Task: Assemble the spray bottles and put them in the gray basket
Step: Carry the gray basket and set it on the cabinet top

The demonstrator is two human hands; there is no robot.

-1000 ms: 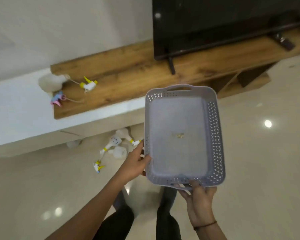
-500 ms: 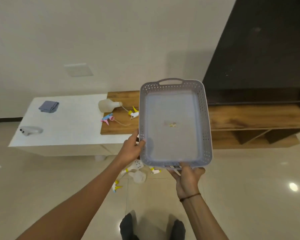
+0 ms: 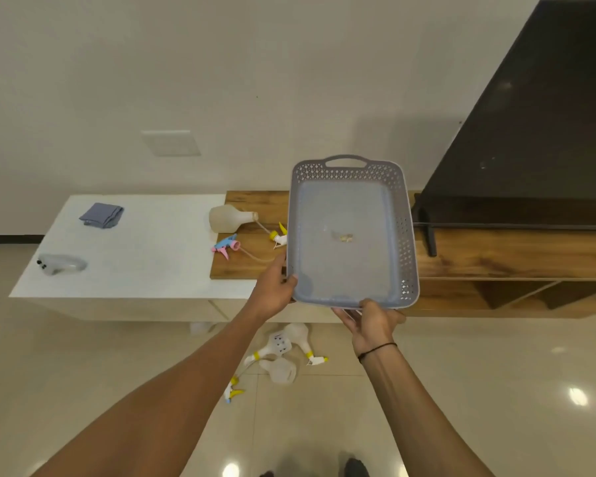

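We held one gray perforated plastic basket (image 3: 351, 232) in the air before the wooden shelf (image 3: 496, 256), our left hand (image 3: 276, 290) gripping its left rim and our right hand (image 3: 372, 321) curled under its near edge. On the shelf lay one translucent bottle (image 3: 229, 218) and two loose trigger heads, one pink-and-blue (image 3: 225, 245) and one yellow-and-white (image 3: 278, 235). On the floor (image 3: 83, 373) lay three more bottles (image 3: 283, 352) and a loose yellow trigger head (image 3: 233, 392).

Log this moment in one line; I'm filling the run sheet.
both hands hold gray basket | no bottles inside | parts on floor, counter
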